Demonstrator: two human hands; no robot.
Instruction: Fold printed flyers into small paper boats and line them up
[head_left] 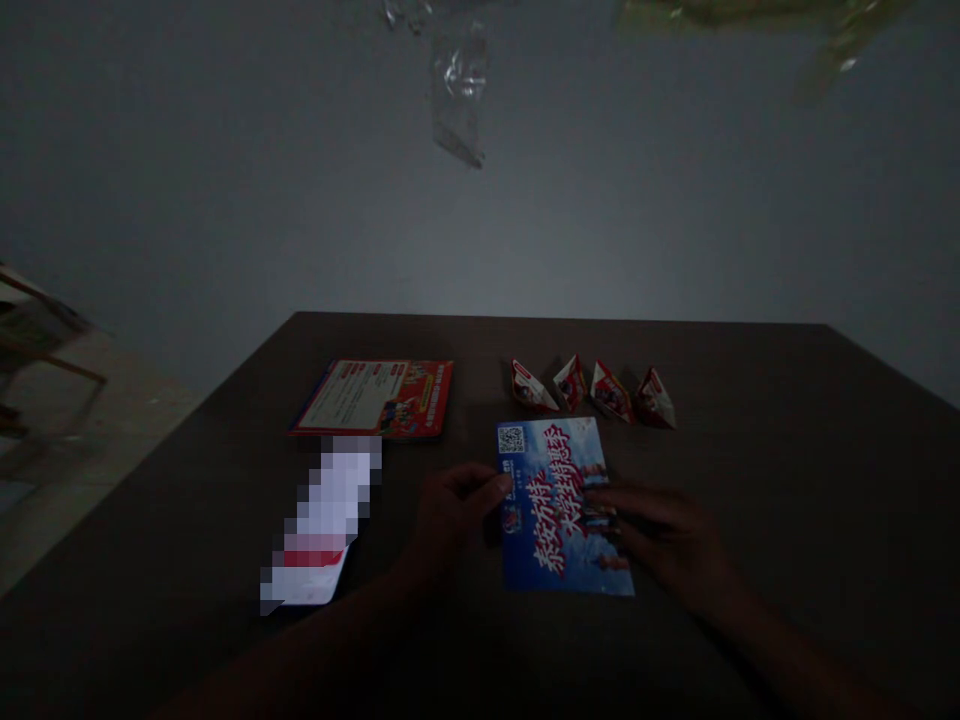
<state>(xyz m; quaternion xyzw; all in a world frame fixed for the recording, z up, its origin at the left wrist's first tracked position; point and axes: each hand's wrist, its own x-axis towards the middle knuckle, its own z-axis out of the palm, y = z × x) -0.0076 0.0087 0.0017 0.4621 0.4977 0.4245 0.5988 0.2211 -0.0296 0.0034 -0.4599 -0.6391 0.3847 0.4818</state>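
The blue leaflet lies flat on the table, right in front of the person, where both hands can reach it. The left hand has its thumb on the leaflet's left edge, the fingers bent under or beside it, probably to steady that side; whether they pinch the paper I cannot tell. The right hand lays its fingers, loosely stretched, over the right part, seemingly to keep the sheet flat. Just beyond, four folded paper pieces stand in a row, perhaps set there to stay out of the hands' way. To the far left lies a stack of red leaflets, likely kept within reach. Nearer, left of the left hand, a phone lies lit and face up, which would make its screen easy to glance at.
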